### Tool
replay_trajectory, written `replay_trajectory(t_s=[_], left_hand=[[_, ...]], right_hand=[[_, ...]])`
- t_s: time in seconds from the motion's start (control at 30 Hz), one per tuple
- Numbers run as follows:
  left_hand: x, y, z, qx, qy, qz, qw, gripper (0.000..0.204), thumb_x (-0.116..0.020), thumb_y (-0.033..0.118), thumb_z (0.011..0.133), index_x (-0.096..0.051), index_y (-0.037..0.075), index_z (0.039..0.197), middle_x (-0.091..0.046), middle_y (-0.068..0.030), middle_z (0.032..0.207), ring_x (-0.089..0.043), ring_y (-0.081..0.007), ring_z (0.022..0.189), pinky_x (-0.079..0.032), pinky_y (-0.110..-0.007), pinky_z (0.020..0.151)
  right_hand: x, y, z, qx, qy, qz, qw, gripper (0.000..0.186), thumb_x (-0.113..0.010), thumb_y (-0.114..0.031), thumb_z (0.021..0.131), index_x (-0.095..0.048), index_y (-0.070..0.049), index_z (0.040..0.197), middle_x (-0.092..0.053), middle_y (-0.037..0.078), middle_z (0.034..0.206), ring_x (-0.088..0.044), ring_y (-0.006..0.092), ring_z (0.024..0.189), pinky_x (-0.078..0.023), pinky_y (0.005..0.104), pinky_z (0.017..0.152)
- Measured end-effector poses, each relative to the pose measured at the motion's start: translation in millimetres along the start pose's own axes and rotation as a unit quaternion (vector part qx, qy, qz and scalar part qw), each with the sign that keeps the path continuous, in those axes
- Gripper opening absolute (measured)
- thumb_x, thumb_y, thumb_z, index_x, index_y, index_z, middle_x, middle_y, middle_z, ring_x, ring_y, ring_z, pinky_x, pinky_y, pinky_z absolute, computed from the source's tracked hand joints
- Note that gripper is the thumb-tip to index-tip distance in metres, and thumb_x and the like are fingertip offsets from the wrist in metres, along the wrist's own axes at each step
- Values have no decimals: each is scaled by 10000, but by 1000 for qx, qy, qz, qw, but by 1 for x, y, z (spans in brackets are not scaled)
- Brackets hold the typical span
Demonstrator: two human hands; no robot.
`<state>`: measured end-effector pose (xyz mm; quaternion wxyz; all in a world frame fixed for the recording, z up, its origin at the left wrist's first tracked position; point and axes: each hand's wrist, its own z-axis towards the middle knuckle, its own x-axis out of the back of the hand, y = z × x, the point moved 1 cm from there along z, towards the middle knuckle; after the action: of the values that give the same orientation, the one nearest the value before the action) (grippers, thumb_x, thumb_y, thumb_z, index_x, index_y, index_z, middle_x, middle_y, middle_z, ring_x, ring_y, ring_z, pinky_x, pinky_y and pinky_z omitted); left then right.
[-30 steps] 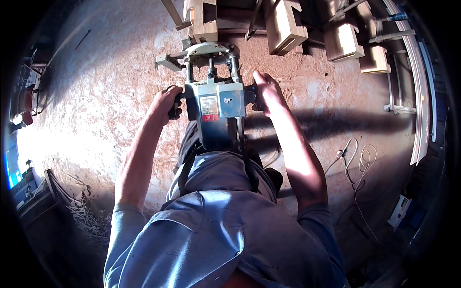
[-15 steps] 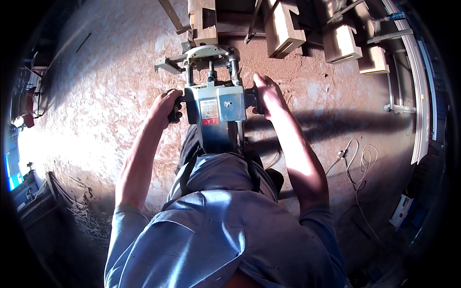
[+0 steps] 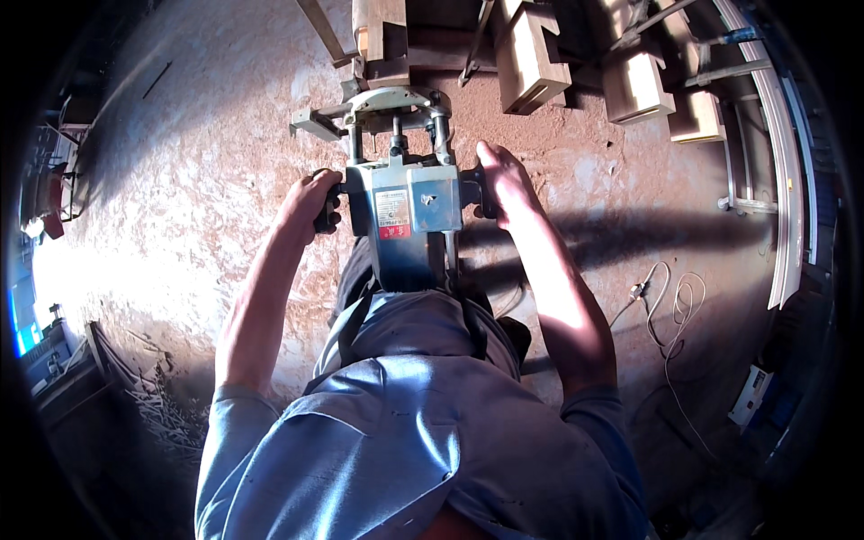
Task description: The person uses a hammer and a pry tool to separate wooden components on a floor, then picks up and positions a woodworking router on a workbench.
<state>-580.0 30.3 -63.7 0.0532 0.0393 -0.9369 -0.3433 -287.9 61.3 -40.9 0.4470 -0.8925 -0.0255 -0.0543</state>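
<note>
A blue plunge router [image 3: 402, 200] lies on its side in front of my waist, its motor end close against my shirt. Its metal base [image 3: 396, 102] faces away from me, at the end of a wooden beam [image 3: 384, 36]. Around the black left handle my left hand [image 3: 314, 200] is wrapped. My right hand [image 3: 507, 186] grips the right handle, thumb stretched forward along it. A side fence [image 3: 317, 123] sticks out to the left of the base. The cutter, and any contact between base and beam, cannot be made out.
More notched wooden beams [image 3: 533, 67] stand to the far right among metal clamps [image 3: 727, 72]. A pale cable [image 3: 668, 306] with a connector lies on the dusty floor at right. Wood scraps [image 3: 166, 405] are heaped at lower left. Long white strips [image 3: 785, 180] run along the right.
Almost nothing differs. The router's body sits very slightly nearer to me, and the beams at far right have shifted a little in view. Both hands keep their hold.
</note>
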Motion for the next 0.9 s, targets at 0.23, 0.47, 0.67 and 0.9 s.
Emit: replay_trajectory(t_s=[0.23,0.47,0.67,0.9], left_hand=[[2,3,-5,-8,0,3,1000,202,-565,284,903,-542,106,811,-459,3,604,-466,-127,441,-410,-298,381],[0,10,-10,-28,4,18,999,219,-564,297,906,-549,104,805,-464,3,604,-490,-130,448,-416,-305,377],[1,14,-13,-15,7,22,1000,225,-567,311,907,-552,107,813,-462,9,605,-496,-132,450,-424,-308,385],[-2,22,-20,-18,9,24,1000,215,-568,309,907,-560,110,830,-464,12,610,-496,-130,459,-426,-304,394]], right_hand=[[6,-8,-7,-39,-34,-42,998,572,-520,-523,920,-504,-96,1301,-570,114,1191,-553,216,1035,-507,392,717],[6,-16,-13,-37,-25,-34,998,551,-514,-519,926,-512,-98,1281,-576,93,1127,-559,186,968,-502,346,622],[8,-23,-18,-22,-18,-50,998,575,-511,-524,924,-488,-100,1312,-564,108,1209,-546,209,1048,-501,379,705],[12,-19,-10,5,-16,-20,1000,493,-536,-480,930,-518,-89,1230,-562,68,999,-564,155,790,-482,307,489]])
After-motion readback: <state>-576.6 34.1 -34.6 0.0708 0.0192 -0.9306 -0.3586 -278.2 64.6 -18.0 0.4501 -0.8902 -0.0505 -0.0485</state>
